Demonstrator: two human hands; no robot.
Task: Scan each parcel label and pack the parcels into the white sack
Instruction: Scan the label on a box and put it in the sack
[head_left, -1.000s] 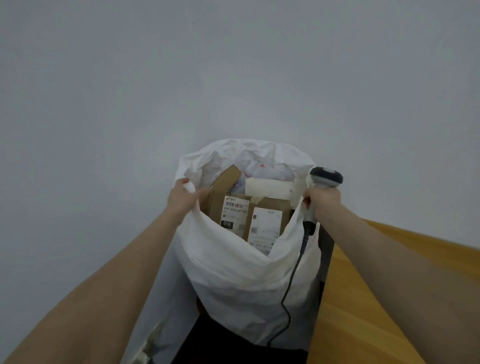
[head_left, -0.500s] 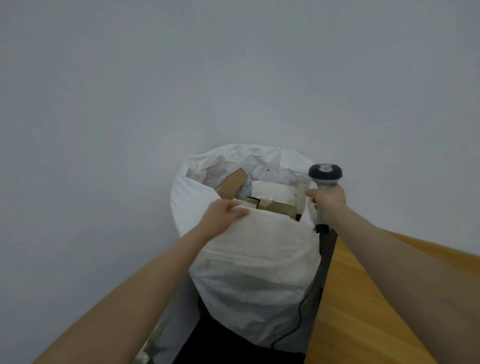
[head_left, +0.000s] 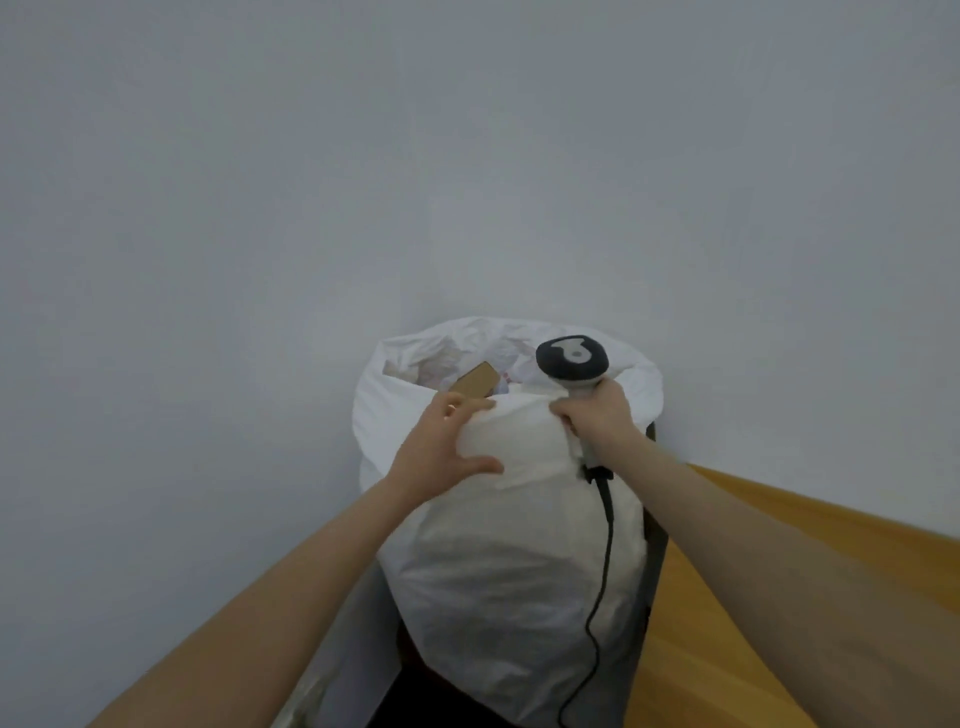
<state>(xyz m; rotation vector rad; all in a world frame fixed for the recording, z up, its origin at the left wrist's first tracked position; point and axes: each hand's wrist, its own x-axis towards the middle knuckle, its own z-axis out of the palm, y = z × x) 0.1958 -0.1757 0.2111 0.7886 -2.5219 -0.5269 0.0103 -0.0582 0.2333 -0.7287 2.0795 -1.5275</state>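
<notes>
While both forearms reach forward from the near edge of the view, the wooden table (head_left: 779, 597) runs along the right, and the white sack (head_left: 493, 571) stands just off its left edge, on something dark that cannot be made out. The sack bulges, full almost to its mouth. A black cable (head_left: 605, 519) hangs down its right side.

Higher up, the left hand (head_left: 441, 447) lies spread on the sack's near wall, fingers fairly straight and apart, thumb splayed toward the middle, fingertips reaching the near rim. It presses on the cloth and grasps nothing. The right hand (head_left: 597, 415) is clamped round the handle of the scanner (head_left: 571, 358) at the right end of the near rim. Whether it also pinches sack cloth cannot be told. The scanner's dark head stands above the mouth.

Just beyond the left fingertips, inside the mouth, a corner of a cardboard parcel (head_left: 475, 382) pokes up, tilted, its long edge rising away to the right. The left hand is plainly the nearer one to it, with the right busy with the scanner. Pale wrapped packages (head_left: 441, 361) lie behind it against the far rim, and past that the grey wall (head_left: 467, 156).

Packing looks close to done, and the next move likely turns on pushing that corner below the rim.
</notes>
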